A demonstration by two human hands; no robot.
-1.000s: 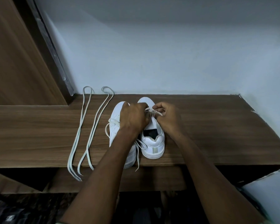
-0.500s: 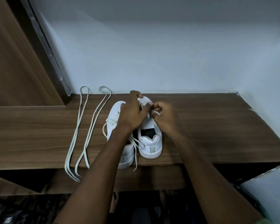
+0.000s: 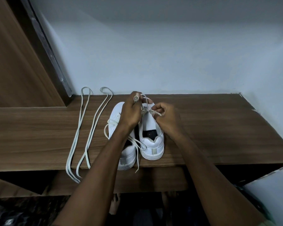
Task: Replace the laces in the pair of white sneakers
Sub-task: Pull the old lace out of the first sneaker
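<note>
Two white sneakers stand side by side on the wooden shelf (image 3: 219, 128), heels toward me. The right sneaker (image 3: 152, 144) has its tongue bare, and a lace (image 3: 145, 101) runs out of its eyelets near the toe. My left hand (image 3: 131, 111) is raised over the toe, pinching a loop of that lace. My right hand (image 3: 167, 116) pinches the frayed other end of the lace beside the shoe's top. The left sneaker (image 3: 127, 154) is partly hidden under my left forearm, its lace loose and hanging over the shelf edge. Two spare laces (image 3: 88, 128) lie folded to the left.
A pale wall rises directly behind the shelf. A brown wooden panel (image 3: 15, 62) leans at the left. The spare laces' ends dangle over the shelf's front edge, with a lower wooden board (image 3: 153, 181) beneath. Dark clutter lies below.
My left hand has lifted up and away toward the toe, drawing a loop of lace out of the right sneaker. My right hand stayed by the eyelets, holding the frayed end.
</note>
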